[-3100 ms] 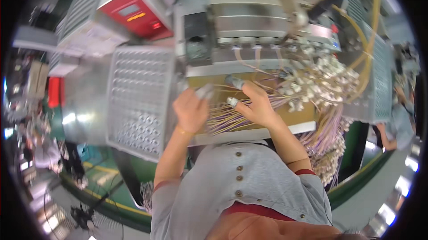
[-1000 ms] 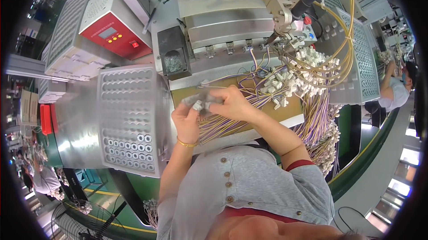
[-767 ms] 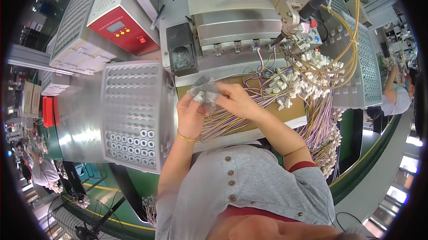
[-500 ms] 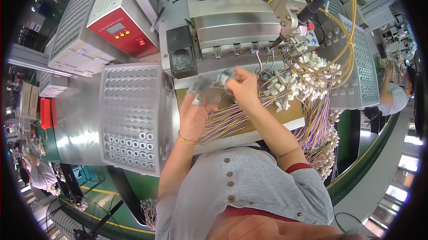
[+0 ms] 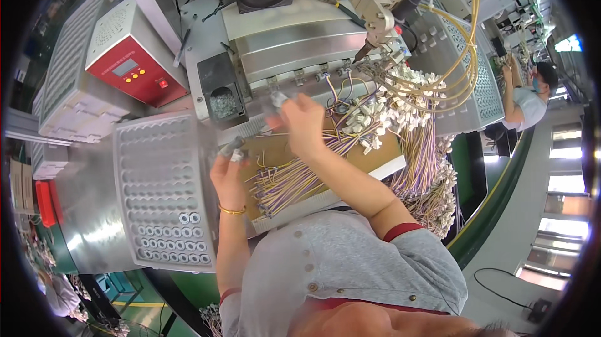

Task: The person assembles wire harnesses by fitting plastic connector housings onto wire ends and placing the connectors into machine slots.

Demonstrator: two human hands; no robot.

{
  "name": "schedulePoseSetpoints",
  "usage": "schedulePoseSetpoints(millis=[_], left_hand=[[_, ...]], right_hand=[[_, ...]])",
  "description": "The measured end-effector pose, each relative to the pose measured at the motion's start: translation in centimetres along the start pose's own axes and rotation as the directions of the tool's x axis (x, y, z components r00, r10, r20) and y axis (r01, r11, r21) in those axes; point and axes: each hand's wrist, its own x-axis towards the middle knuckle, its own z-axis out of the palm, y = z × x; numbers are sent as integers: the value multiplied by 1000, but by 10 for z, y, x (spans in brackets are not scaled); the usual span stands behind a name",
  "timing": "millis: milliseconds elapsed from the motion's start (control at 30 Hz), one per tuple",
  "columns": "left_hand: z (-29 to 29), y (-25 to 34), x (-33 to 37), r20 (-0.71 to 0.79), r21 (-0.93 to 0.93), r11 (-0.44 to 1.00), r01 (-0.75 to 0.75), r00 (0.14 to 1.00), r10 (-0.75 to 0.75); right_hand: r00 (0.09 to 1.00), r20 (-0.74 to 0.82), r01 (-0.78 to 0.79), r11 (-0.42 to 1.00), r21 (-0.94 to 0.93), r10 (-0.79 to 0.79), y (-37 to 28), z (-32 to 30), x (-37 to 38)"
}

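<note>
At the left of the frame, a pale tray (image 5: pixel 159 171) with rows of pockets holds metal rings (image 5: pixel 172 232) in its lower rows, two more sitting at the right end of the row above. Upper centre, a black box (image 5: pixel 216 72) has a hollow full of small shiny pieces (image 5: pixel 223 104) (too tiny to make out singly). In the upper left, a red-fronted unit (image 5: pixel 139 72) carries a line of small print, a grey display, yellow buttons and a red switch.

Purple, yellow and white wires (image 5: pixel 285 183) lie across a tan board (image 5: pixel 380 156) at centre, their loose left ends just right of the left hand (image 5: pixel 228 177); white connectors (image 5: pixel 369 111) pile up right of the right hand (image 5: pixel 303 124). The left hand's thumb and fingers, tips covered in grey and white, curl close together; whether they grip anything, I cannot tell. The right hand, bent and blurred, reaches above the board's upper edge, below the machine (image 5: pixel 300 39); its hold cannot be told either.
</note>
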Motion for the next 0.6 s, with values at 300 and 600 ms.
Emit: schedulePoseSetpoints(millis=[300, 600], left_hand=[[-4, -20, 12, 47, 579, 807, -116, 993, 109], [11, -26, 1, 342, 939, -44, -342, 905, 253]], right_hand=[[801, 474, 599, 475, -645, -366, -32, -42, 6], [554, 831, 830, 110, -547, -47, 30, -83, 2]])
